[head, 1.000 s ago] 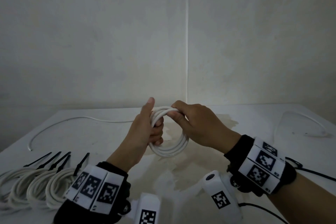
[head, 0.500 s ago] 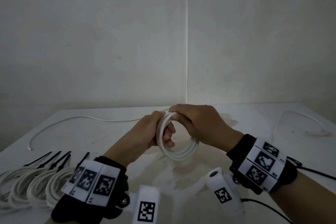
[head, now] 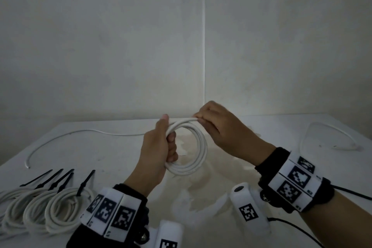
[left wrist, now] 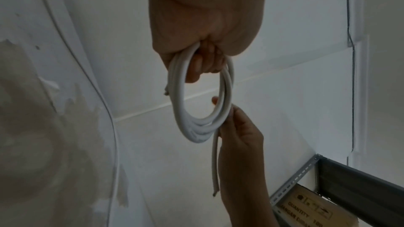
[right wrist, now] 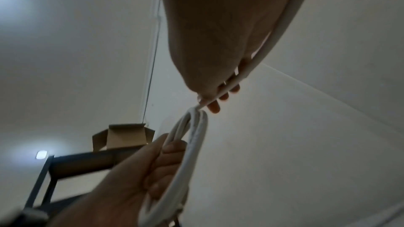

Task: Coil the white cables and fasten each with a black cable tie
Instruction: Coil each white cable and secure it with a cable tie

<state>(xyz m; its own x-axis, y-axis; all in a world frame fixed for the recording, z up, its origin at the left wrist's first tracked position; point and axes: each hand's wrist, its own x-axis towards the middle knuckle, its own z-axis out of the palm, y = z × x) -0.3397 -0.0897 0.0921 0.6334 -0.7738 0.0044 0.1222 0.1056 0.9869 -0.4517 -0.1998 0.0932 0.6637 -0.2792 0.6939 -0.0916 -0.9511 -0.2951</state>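
the left hand [head: 156, 153] has its fingers curled through the white cable coil [head: 198, 147], gripping the left side of the ring with the thumb up along the top; the rest of the coil hangs free to the right of and below that grip, held up off the table [head: 112, 153]. the right hand [head: 223, 129] pinches the cable's loose end [left wrist: 215, 167] at the top of the ring, just right of the left thumb; the tail runs along under the right palm and its cut tip sticks out past the heel of the hand in the wrist views.

compared with half a second ago, the right hand has lifted and drawn away to the right, so the top strand now shows stretched between the two hands, and the coil has turned more face-on and looks wider. the left thumb, wrapped over before, now points up.

the left fingers hide part of the ring's left side. the right wrist view is blurred. left of and nearer than the left wrist lie tied coils [head: 60, 209] with black cable ties [head: 85, 182], cut off at the frame edge; their count is unclear.
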